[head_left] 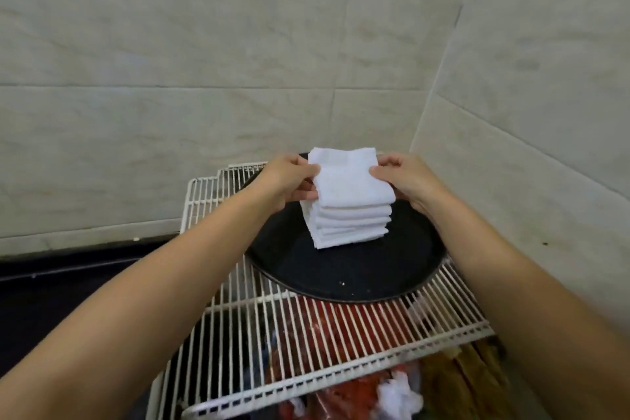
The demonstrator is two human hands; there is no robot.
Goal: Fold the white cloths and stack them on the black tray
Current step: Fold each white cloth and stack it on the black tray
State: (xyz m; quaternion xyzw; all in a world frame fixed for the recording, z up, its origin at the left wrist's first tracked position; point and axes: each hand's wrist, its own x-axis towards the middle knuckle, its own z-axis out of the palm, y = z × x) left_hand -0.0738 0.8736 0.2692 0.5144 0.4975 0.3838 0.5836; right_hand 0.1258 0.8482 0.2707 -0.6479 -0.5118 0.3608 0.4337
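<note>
White folded cloth [354,186] is sitting atop the cloth stack [347,227] on the black tray [344,276], with the left hand [289,181] and right hand [407,179] pinching its opposite edges. Letting go unevenly is probably risking the top layers sliding and the leaning stack toppling onto the wire rack [306,334].

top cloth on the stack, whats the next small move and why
Probably let go and draw both hands back: the top cloth is folded and seems to sit on the stack on the black tray, pinched by left hand and right hand.
</note>
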